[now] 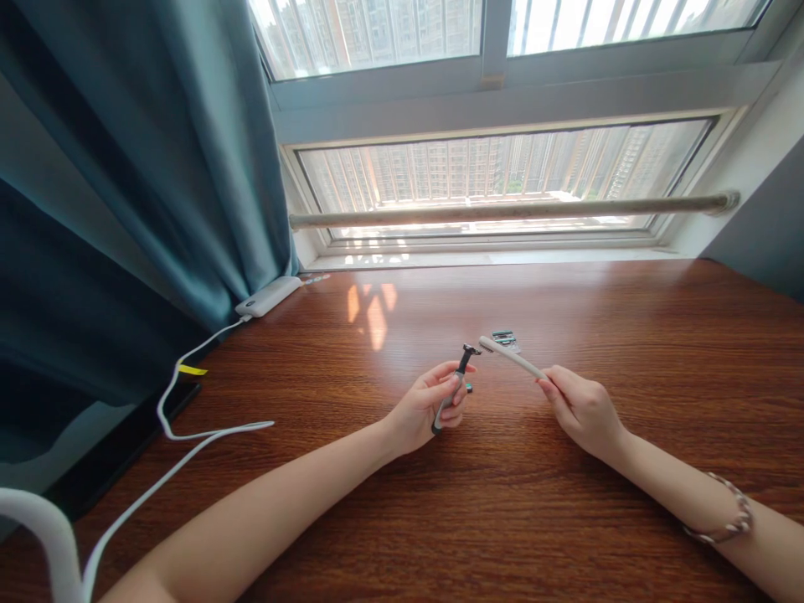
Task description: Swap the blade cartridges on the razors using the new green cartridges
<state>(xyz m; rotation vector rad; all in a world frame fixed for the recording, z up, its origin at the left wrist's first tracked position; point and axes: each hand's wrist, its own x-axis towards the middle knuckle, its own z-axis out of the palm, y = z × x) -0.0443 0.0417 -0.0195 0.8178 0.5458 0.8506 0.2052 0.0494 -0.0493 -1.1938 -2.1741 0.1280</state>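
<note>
My left hand (415,412) is closed around the grey and black handle of a razor (463,362), its head tilted up toward the window. From the right, my right hand (587,412) grips the end of a pale toothbrush (516,360). The brush head, bristles down, is very close to the razor head; whether they touch I cannot tell. Just behind the brush, razor cartridges (504,337) in what looks like a clear holder lie on the table. A small dark and teal piece (469,388) shows beside my left fingers, partly hidden.
The brown wood-grain table (402,519) reaches to the barred window (502,176). At the back left, a white power bank (270,296) lies by the blue curtain (207,151), with a white cable (167,410) running from it along the left side.
</note>
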